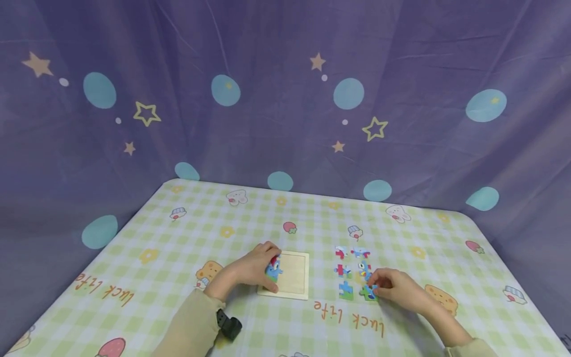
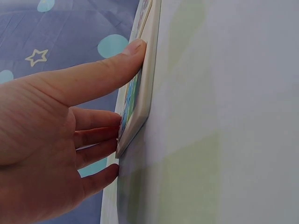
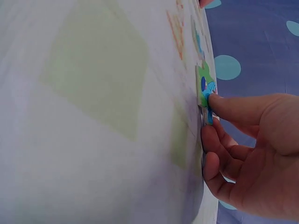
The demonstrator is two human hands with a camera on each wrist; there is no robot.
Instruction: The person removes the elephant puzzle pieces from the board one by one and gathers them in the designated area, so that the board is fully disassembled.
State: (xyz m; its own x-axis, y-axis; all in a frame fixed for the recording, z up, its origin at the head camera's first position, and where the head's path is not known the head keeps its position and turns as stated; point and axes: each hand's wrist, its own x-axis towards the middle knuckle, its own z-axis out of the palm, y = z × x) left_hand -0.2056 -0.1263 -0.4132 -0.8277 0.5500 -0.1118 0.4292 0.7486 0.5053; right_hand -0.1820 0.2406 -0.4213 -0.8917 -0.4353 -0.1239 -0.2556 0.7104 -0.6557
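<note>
A square wooden puzzle tray (image 1: 306, 277) lies on the table, with joined puzzle pieces (image 1: 274, 271) of blue, red and green along its left side. My left hand (image 1: 253, 267) holds the tray's left part, thumb on the near rim and fingers at the far left. In the left wrist view, the thumb presses on the tray's edge (image 2: 148, 79). To the right, my right hand (image 1: 400, 289) pinches a green and blue puzzle piece (image 3: 204, 86) between thumb and index finger, low over the table. Its other fingers are curled.
Several loose puzzle pieces (image 1: 345, 290) lie in two columns right of the tray, near my right fingers. A checked cloth (image 1: 312, 322) with printed figures covers the table. Behind its far edge hangs a purple curtain (image 1: 285, 129) with stars and blue ovals.
</note>
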